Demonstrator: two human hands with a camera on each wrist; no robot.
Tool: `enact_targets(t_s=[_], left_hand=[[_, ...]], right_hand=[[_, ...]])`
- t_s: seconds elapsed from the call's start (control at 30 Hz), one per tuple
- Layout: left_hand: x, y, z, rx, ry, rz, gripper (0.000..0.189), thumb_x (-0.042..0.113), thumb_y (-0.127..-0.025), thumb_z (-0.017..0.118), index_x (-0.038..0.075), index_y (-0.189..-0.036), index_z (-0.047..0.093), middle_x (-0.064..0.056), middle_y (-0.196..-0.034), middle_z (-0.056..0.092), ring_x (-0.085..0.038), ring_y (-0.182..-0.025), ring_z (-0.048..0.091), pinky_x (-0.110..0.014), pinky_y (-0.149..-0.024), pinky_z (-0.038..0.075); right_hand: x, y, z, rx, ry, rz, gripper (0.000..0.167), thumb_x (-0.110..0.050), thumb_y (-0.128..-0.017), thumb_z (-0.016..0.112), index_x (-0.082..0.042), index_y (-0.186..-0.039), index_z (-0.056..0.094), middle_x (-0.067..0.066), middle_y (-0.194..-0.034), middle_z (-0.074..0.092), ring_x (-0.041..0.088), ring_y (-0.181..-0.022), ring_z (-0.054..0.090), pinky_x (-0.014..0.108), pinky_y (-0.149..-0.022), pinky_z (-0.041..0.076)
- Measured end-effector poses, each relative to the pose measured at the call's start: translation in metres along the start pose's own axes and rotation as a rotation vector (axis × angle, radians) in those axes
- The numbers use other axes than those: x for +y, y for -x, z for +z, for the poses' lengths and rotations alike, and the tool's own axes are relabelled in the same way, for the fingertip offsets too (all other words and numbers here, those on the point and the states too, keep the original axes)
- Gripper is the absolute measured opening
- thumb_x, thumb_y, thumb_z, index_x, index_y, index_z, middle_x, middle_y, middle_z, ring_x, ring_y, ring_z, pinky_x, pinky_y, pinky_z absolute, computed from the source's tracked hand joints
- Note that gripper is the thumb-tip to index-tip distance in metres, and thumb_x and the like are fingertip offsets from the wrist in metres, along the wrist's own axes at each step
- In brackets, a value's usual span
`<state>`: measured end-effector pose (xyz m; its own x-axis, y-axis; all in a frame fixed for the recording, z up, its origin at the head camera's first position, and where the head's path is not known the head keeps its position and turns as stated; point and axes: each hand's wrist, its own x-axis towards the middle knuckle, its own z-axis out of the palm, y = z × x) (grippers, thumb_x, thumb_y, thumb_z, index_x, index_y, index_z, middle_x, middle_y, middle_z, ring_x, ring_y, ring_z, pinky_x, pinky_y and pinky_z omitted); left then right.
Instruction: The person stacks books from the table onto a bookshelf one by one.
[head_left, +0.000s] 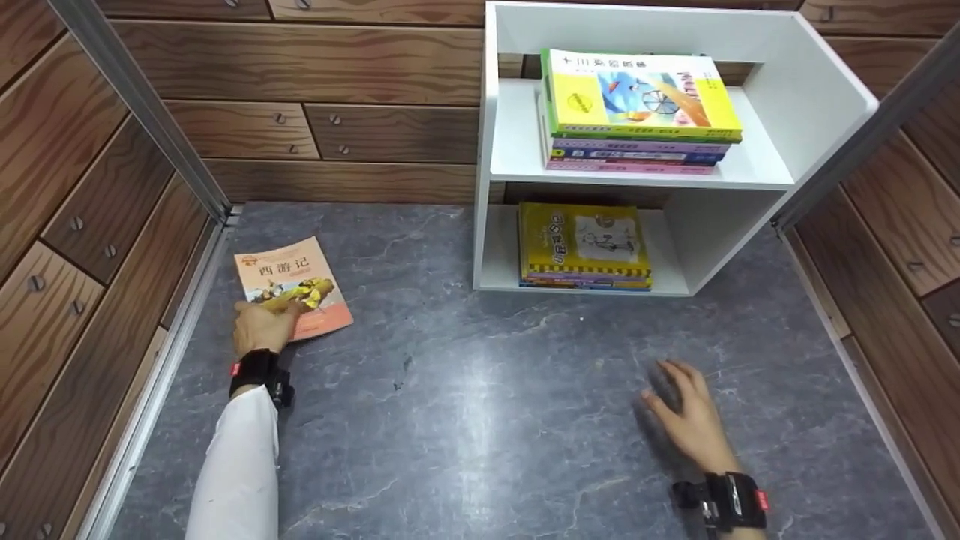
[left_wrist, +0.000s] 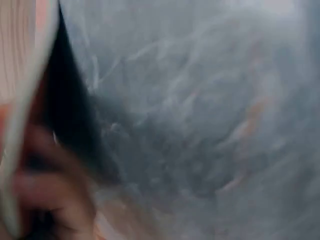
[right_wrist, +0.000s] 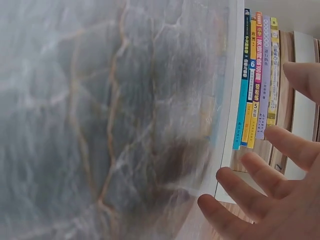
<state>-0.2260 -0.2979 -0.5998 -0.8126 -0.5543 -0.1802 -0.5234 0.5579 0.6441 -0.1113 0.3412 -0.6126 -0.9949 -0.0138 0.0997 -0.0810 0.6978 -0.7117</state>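
Note:
At the left, my left hand (head_left: pixel 262 326) grips the near-left edge of a thin, peach-coloured book (head_left: pixel 289 262) with Chinese title characters and a yellow figure on its cover. In the left wrist view the pale edge of the book (left_wrist: pixel 31 95) stands above the grey floor over a dark shadow, and blurred fingers (left_wrist: pixel 55 197) curl at it. My right hand (head_left: pixel 694 420) hovers over the floor at the right, holding nothing. Its fingers are spread and relaxed in the right wrist view, where they overlap the shelf in the background.
A white two-tier shelf (head_left: pixel 814 105) stands at the back right. Its upper tier bears a stack of books (head_left: pixel 645 94), its lower tier a smaller stack with a yellow-green book (head_left: pixel 585 236) on top. Wood-patterned panels (head_left: pixel 300 64) enclose the grey marbled floor (head_left: pixel 450 360).

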Motion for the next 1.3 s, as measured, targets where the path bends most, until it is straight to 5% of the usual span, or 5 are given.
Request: enact_targets(t_s=[0.27, 0.57, 0.67, 0.9, 1.3], left_hand=[[0.009, 0.022, 0.002, 0.030, 0.126, 0.064, 0.076, 0.056, -0.102, 0.050, -0.008, -0.140, 0.036, -0.044, -0.129, 0.057, -0.058, -0.121, 0.056, -0.066, -0.099, 0.047], [0.043, 0.075, 0.006, 0.028, 0.349, 0.145, 0.077, 0.057, -0.102, 0.055, 0.000, -0.150, 0.034, -0.039, -0.143, 0.051, -0.053, -0.133, 0.050, -0.065, -0.111, 0.040], [0.052, 0.093, 0.012, 0.058, 0.405, 0.205, 0.068, 0.052, -0.103, 0.058, -0.001, -0.142, 0.040, -0.035, -0.137, 0.055, -0.050, -0.127, 0.054, -0.062, -0.106, 0.043], [0.067, 0.131, 0.032, 0.125, 0.517, 0.331, 0.043, 0.035, -0.104, 0.064, 0.000, -0.122, 0.049, -0.017, -0.096, 0.063, -0.030, -0.081, 0.061, -0.039, -0.067, 0.050], [0.075, 0.188, 0.082, 0.197, 0.598, 0.493, 0.030, 0.025, -0.098, 0.072, 0.004, -0.108, 0.053, -0.009, -0.079, 0.067, -0.020, -0.064, 0.058, -0.033, -0.054, 0.044]], right_hand=[[-0.005, 0.001, -0.001, 0.012, -0.019, -0.008, 0.061, -0.023, -0.101, 0.069, 0.004, -0.150, 0.047, 0.027, -0.155, 0.036, 0.052, -0.145, 0.032, 0.073, -0.113, 0.026], [-0.010, 0.003, 0.007, 0.051, -0.050, -0.028, 0.060, -0.020, -0.099, 0.072, 0.003, -0.149, 0.049, 0.027, -0.154, 0.040, 0.050, -0.143, 0.036, 0.072, -0.113, 0.028], [-0.013, 0.003, 0.010, 0.044, -0.072, -0.011, 0.063, -0.022, -0.100, 0.071, 0.002, -0.152, 0.045, 0.027, -0.155, 0.039, 0.051, -0.142, 0.039, 0.070, -0.113, 0.032], [-0.023, 0.003, 0.015, 0.043, -0.115, 0.003, 0.064, -0.022, -0.102, 0.069, -0.001, -0.155, 0.042, 0.025, -0.155, 0.040, 0.049, -0.139, 0.043, 0.067, -0.111, 0.036], [-0.054, 0.002, 0.040, 0.088, -0.324, -0.037, 0.058, -0.015, -0.102, 0.068, -0.005, -0.154, 0.045, 0.016, -0.153, 0.049, 0.035, -0.139, 0.048, 0.054, -0.114, 0.040]])
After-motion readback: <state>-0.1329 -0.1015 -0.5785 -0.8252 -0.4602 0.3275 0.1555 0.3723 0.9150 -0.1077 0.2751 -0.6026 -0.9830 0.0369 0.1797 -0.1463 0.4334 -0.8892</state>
